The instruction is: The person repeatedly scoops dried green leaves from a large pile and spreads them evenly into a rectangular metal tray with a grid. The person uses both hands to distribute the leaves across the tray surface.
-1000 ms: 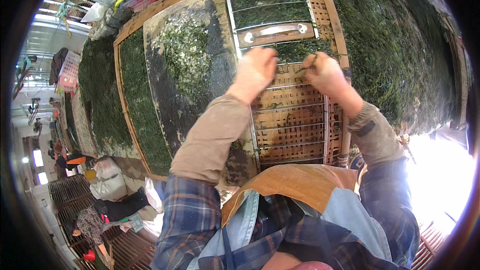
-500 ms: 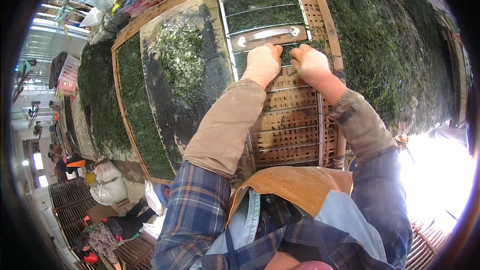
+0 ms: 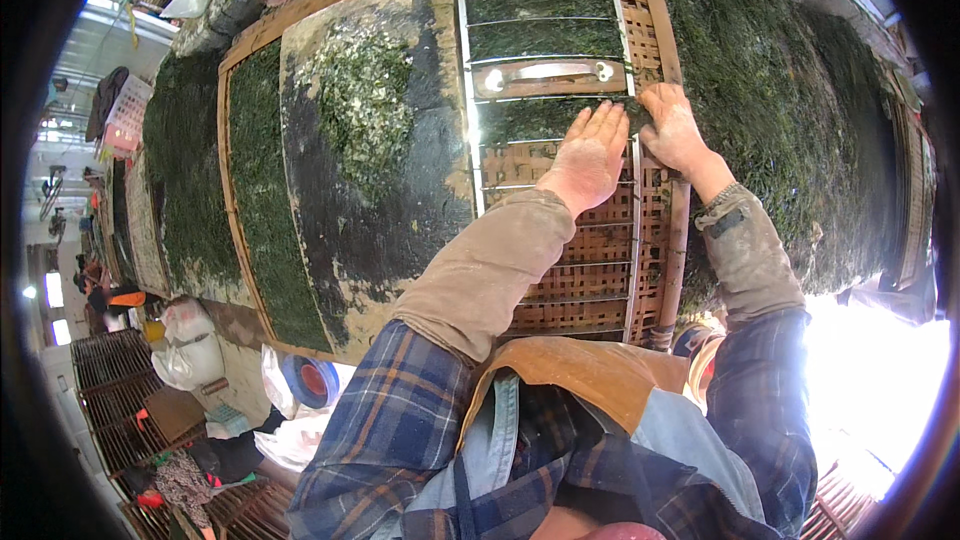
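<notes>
A metal frame [image 3: 630, 230] with crossbars lies on a woven bamboo mat [image 3: 570, 285]. Dark green stringy seaweed [image 3: 545, 35] fills its far sections; the near ones show bare weave. A wooden bar with a pale handle [image 3: 550, 76] crosses the frame. My left hand [image 3: 588, 162] lies flat with fingers stretched, its tips on the seaweed just below that bar. At the frame's right rail is my right hand [image 3: 676, 130], fingers curled beside some seaweed strands; what they hold, if anything, is hidden.
Left of the frame, a dark stained board [image 3: 430, 160] carries a heap of pale-flecked seaweed [image 3: 365, 105]. More seaweed [image 3: 770, 120] is piled at right. White sacks [image 3: 190, 360] stand at lower left near a person in a patterned top [image 3: 180, 480].
My left hand has gone from a closed pinch to flat and shifted right. My right hand has moved right onto the frame's edge. Seaweed now covers more of the section below the handle.
</notes>
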`<state>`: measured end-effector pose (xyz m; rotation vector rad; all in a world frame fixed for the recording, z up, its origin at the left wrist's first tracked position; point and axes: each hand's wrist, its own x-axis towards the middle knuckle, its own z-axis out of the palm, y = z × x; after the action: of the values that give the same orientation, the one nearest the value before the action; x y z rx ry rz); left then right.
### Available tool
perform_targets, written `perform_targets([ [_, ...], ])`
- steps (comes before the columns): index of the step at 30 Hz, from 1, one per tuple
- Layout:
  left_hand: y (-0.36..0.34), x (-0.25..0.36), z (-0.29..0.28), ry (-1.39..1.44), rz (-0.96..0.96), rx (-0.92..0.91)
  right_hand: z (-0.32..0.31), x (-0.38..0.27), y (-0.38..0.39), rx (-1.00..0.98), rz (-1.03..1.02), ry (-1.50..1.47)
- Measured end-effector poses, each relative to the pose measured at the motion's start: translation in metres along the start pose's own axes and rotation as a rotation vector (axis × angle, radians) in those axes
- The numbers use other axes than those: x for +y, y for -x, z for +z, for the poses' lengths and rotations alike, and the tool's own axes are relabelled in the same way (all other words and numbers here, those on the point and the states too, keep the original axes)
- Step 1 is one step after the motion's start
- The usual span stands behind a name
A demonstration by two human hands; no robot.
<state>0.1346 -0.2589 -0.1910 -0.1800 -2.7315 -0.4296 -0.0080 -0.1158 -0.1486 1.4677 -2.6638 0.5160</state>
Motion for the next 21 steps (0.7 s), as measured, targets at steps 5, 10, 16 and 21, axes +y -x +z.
perform_targets([
  [5,-0.008,0.0,-0.019,0.046,-0.027,-0.115,-0.03,-0.021,-0.021,-0.142,0.059,-0.252],
  [10,-0.008,-0.033,-0.075,0.437,-0.242,-0.428,-0.058,-0.036,-0.025,0.051,0.261,-0.44],
  [16,0.049,-0.102,-0.123,0.043,-0.232,-0.01,-0.022,-0.038,-0.011,-0.141,0.172,-0.46],
  [21,0.034,-0.101,-0.097,-0.184,-0.297,-0.119,0.015,-0.05,-0.019,-0.066,0.172,0.005],
])
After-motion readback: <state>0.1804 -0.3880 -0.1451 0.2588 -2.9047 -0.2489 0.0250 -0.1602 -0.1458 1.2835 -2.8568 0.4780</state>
